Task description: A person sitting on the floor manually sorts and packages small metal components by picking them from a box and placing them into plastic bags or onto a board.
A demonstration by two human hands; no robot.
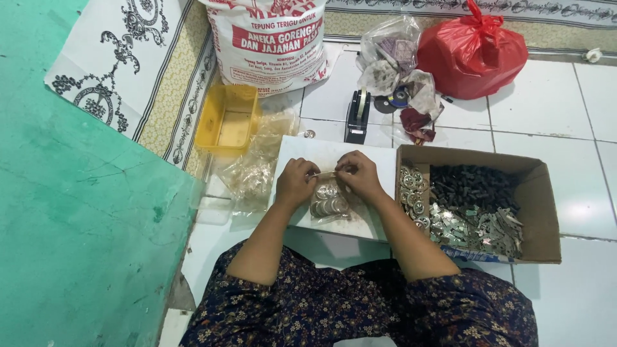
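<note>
Both my hands pinch the top of a small clear plastic bag (330, 203) filled with round silver metal pieces. My left hand (295, 183) grips the bag's left top edge and my right hand (360, 175) grips its right top edge. The bag rests on a white board (321, 152) lying on the floor in front of my knees. A black tape dispenser (357, 115) stands just beyond the board.
To the right, an open cardboard box (538, 193) holds several metal parts, silver and dark. A yellow plastic tub (228, 119) and loose clear bags (254, 168) lie left. A large printed sack (273, 42), a red plastic bag (472, 54) and a green wall (83, 225) surround me.
</note>
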